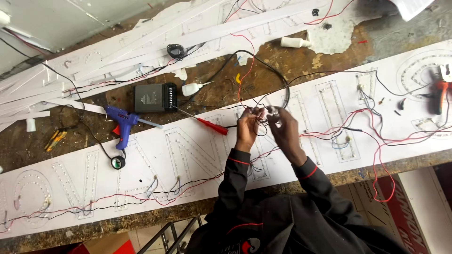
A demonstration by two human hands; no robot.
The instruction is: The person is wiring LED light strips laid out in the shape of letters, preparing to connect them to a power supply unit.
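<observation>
My left hand (248,126) and my right hand (281,126) are raised close together over a long white sign panel (197,155) with letter outlines studded with small lights. Both pinch the ends of thin red and black wires (260,116) between fingertips. A thicker black cable (285,91) loops up behind my right hand. Red and black wires (141,195) trail along the panel on both sides. I wear dark sleeves with red trim.
On the worn wooden bench lie a red-handled screwdriver (212,126), a blue glue gun (121,123), a black power supply box (155,98), a white glue bottle (193,88), a roll of black tape (117,162), yellow-handled pliers (55,139) and orange-handled pliers (440,94). White strips (117,51) pile at the back.
</observation>
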